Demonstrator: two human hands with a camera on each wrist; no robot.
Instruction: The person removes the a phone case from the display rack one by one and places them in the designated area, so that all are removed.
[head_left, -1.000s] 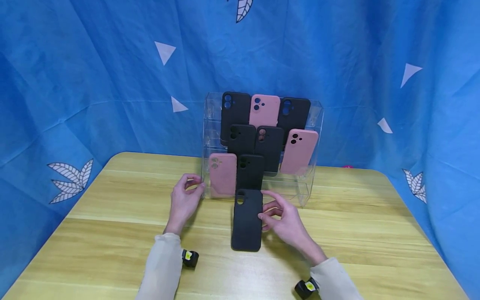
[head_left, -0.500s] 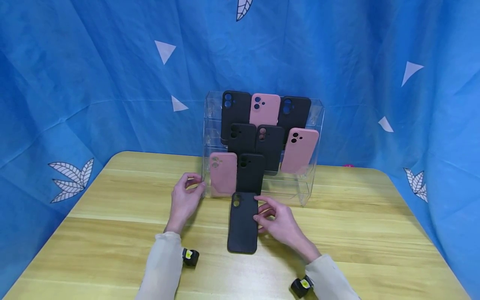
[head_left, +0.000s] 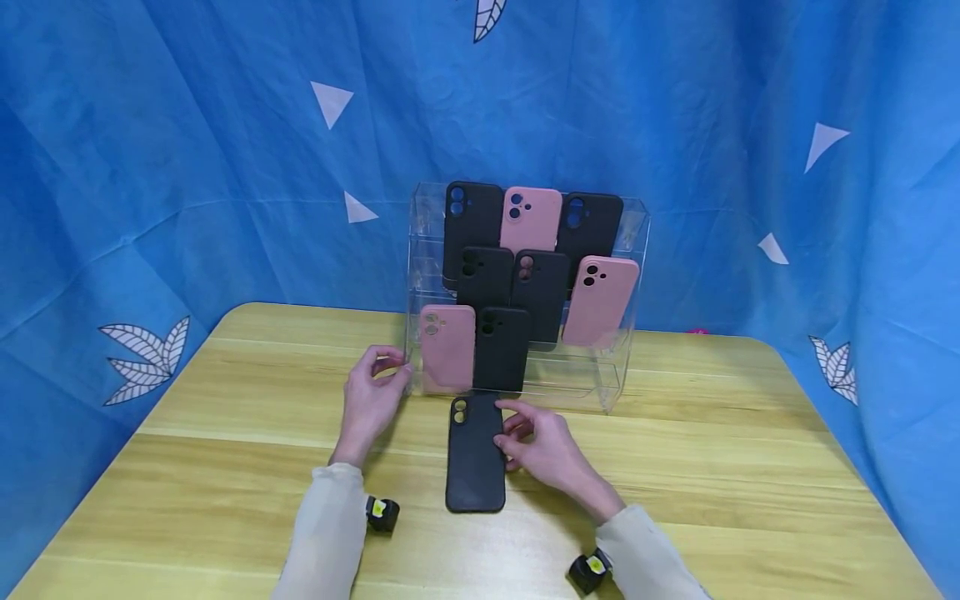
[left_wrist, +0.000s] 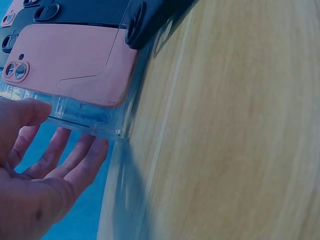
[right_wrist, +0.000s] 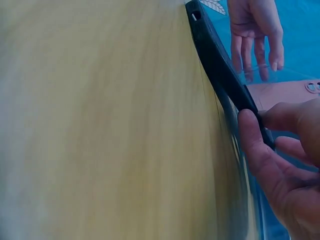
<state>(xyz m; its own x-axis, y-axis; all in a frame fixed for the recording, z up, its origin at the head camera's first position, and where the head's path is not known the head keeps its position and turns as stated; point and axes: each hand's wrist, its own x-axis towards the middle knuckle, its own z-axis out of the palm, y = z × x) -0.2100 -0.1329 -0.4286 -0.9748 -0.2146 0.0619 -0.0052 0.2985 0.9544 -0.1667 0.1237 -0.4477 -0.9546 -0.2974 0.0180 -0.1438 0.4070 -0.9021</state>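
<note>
You are mid-carry with a black phone case (head_left: pixel 476 453): your right hand (head_left: pixel 538 446) pinches its right long edge between thumb and curled fingers, and the case hangs upright just above the surface (head_left: pixel 225 467), directly in front of the clear acrylic display stand (head_left: pixel 628 250). The right wrist view confirms the grip, with the thumb (right_wrist: pixel 255 145) on one face of the thin black edge (right_wrist: pixel 220 65) and the fingers on the other. The case itself sits at about 6 o'clock from the stand, its camera cutout at the top, just below the black case (head_left: pixel 501 348) in the lowest tier.

Your left hand (head_left: pixel 372 398) is at 9 o'clock from the stand. Its fingers are loosely curled, and the thumb (left_wrist: pixel 27 112) and fingertips touch the stand's left front corner (left_wrist: pixel 107 127) beside the pink case (head_left: pixel 447 348); it steadies rather than clamps.

Judging by how the tiers are filled, the bottom row has room at 3 o'clock of its black case, under the tilted pink case (head_left: pixel 598 300). Whether you are loading or unloading cannot be told from this moment. If you are loading, the next move calls for lifting the case over the front lip of the stand and leaning it back without knocking its neighbours; keep the left hand bracing.
</note>
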